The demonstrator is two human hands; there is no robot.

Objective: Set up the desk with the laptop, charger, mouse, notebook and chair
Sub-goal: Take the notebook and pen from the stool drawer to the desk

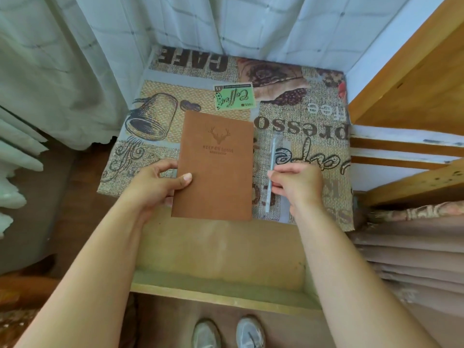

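A brown notebook with a stamped deer head lies on the desk's coffee-print cloth, its near edge jutting over the cloth's front. My left hand grips its lower left side, thumb on the cover. A clear pen lies just right of the notebook, pointing away from me. My right hand pinches the pen at its middle with fingertips. No laptop, charger, mouse or chair shows.
An open, shallow wooden drawer sticks out under the desk towards me. White curtains hang behind and to the left. A wooden bed frame and folded bedding stand at the right. My shoes are below.
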